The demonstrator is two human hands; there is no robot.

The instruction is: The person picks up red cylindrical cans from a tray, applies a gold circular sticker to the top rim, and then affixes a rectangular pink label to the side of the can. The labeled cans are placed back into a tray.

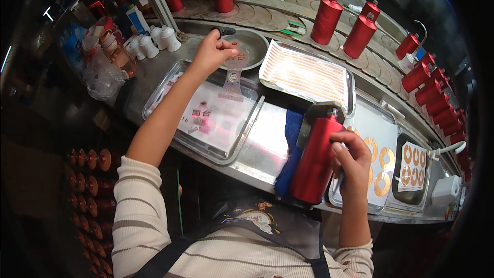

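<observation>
My left hand (pixel 212 54) is raised over the left tray, its fingers pinched on the top of a clear printed decal (pixel 233 83) that hangs down. A dark piece (pixel 225 30) shows at its fingertips; I cannot tell what it is. A red bottle (pixel 315 159) lies tilted in a metal holder (pixel 320 108) with a blue cloth (pixel 291 141) beside it. Against the bottle's right side is my right hand (pixel 352 162), fingers curled closed round something greyish, mostly hidden. Another printed decal (pixel 200 118) lies on the white sheet in the left metal tray (pixel 232 158).
A round metal bowl (pixel 260 51) stands behind the left tray. Further right are a tray of striped strips (pixel 306 74) and sheets of gold ring labels (pixel 382 184). Red bottles (pixel 327 20) stand along the curved conveyor (pixel 252 15). White caps (pixel 167 38) cluster at left.
</observation>
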